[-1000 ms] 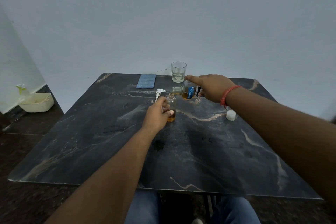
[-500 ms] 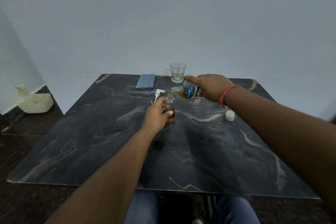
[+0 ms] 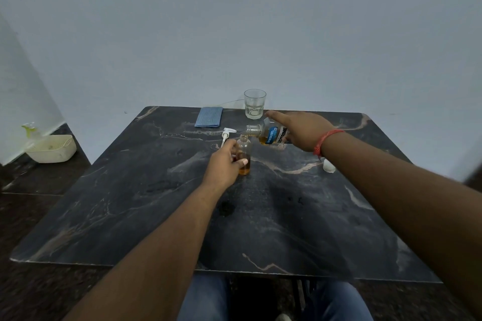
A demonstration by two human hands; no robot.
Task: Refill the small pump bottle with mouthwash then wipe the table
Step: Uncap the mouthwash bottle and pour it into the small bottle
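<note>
A small clear bottle stands upright on the dark marble table, partly filled with amber liquid. My left hand grips it from the left side. My right hand holds the mouthwash bottle tipped nearly level, its open mouth right above the small bottle's neck. The white pump head lies on the table just behind my left hand. A white cap sits on the table under my right forearm. A folded blue cloth lies near the far edge.
An empty drinking glass stands at the far edge, just behind the mouthwash bottle. On the floor to the left is a cream basin with a spray bottle beside it. A grey wall rises close behind the table.
Both hands and both bottles keep the same pose; the mouthwash bottle stays tipped over the small bottle. Only the camera view shifts slightly.
</note>
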